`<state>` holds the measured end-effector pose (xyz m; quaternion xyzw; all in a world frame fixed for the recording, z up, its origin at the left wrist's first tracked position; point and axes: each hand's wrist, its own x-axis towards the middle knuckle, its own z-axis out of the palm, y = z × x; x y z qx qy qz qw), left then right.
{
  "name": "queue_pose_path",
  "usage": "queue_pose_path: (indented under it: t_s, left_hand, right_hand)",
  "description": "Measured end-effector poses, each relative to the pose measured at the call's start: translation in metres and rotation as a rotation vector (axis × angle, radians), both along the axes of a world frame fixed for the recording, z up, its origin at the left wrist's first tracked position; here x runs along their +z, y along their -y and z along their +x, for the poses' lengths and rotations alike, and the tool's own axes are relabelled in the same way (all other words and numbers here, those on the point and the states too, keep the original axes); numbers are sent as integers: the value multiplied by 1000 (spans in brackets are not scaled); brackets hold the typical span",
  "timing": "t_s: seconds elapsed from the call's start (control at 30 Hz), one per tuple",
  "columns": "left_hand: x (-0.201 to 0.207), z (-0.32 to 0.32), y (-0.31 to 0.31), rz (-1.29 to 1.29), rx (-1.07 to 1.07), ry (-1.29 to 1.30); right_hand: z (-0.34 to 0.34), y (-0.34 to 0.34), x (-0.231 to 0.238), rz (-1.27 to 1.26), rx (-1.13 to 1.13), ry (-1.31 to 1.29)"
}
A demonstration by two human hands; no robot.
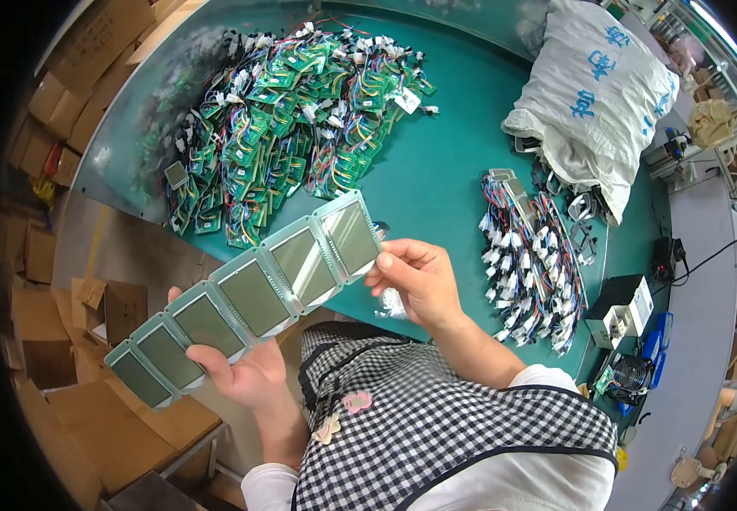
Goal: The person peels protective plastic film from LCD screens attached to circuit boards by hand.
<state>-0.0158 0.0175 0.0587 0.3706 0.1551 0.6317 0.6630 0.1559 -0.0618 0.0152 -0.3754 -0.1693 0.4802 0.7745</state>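
Note:
A long strip of joined LCD circuit boards [253, 298] slants across in front of me, its several grey screens facing up. My left hand [245, 370] grips the strip toward its lower left part, thumb on top and a fingertip showing past the far edge. At the upper right end, my right hand [420, 277] pinches the last board by its corner between thumb and fingers. Beyond the strip lies a big heap of green circuit boards with coloured wires and white plugs [275, 119]. A small clear plastic piece [392, 304] rests on the table below my right hand.
Wired boards with white plugs [530, 255] lie in rows on the green table [437, 170] at the right. Behind them slumps a white woven sack [594, 94]. A black-and-white box [620, 311] and a fan [633, 375] stand farther right. Cardboard boxes [104, 417] fill the left floor.

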Motion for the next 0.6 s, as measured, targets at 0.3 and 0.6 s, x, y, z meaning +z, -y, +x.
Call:
queue_pose_path:
  t_s: [0.3, 0.6]
  left_hand:
    - [-4, -2, -5, -75, -89, 105]
    - [-5, -4, -7, -71, -123, 124]
  right_hand:
    - [3, 5, 1, 22, 46, 24]
    - [4, 6, 3, 10, 57, 45]
